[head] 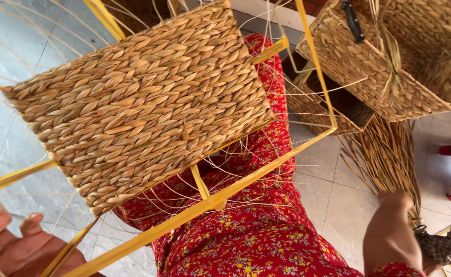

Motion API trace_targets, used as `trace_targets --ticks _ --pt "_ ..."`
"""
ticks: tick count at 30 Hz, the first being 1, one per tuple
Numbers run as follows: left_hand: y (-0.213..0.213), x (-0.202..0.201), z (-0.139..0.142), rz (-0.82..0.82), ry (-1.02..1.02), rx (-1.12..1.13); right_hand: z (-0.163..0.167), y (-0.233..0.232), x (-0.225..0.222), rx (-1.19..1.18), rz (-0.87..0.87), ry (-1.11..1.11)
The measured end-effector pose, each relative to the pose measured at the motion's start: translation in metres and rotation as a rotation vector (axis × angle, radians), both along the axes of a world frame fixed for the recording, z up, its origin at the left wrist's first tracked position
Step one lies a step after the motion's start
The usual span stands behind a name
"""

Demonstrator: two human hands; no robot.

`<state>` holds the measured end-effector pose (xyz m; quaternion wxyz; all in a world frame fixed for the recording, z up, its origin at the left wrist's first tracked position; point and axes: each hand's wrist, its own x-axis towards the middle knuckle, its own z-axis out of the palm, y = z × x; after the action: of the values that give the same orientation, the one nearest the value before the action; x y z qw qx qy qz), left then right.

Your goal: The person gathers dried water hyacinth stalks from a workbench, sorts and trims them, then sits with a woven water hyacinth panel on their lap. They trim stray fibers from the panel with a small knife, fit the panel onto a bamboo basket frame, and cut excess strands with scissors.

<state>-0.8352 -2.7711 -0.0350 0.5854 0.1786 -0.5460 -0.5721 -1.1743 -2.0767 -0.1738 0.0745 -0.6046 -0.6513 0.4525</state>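
Left hand (17,249): palm up, fingers loosely spread, low under the yellow frame (205,202); grasp on it unclear.
Right hand (397,233): back toward camera, reaching into the straw bundle (389,154); grasp hidden.
Woven panel (138,102): above left hand, inside frame.
Cut off: both wrists.

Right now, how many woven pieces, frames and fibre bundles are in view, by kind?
Woven panel on the frame: 1
Yellow metal frame: 1
Finished woven baskets: 2
Loose dried fibre bundle: 1, under the right hand
Total: 5
The left hand is at the frame's lower corner.
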Motion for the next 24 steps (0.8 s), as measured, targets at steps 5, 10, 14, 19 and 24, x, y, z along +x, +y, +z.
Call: trace_targets --ticks 5,10,14,19,24 --pt "-0.002 0.003 -0.003 -0.029 0.019 -0.003 0.043 0.036 -0.030 0.034 -0.063 0.154" --pt "0.003 0.017 -0.011 -0.036 0.030 0.003 0.048 0.046 -0.038 -0.145 -0.119 0.162" --pt "0.005 0.025 -0.017 -0.047 0.040 0.022 0.042 0.046 -0.039 -0.254 -0.151 0.160" --pt "0.007 0.029 -0.015 -0.052 0.039 0.036 0.037 0.039 -0.040 -0.343 -0.171 0.147" --pt "0.015 0.024 -0.009 -0.066 0.059 0.070 0.038 0.020 -0.036 -0.357 -0.154 0.151"
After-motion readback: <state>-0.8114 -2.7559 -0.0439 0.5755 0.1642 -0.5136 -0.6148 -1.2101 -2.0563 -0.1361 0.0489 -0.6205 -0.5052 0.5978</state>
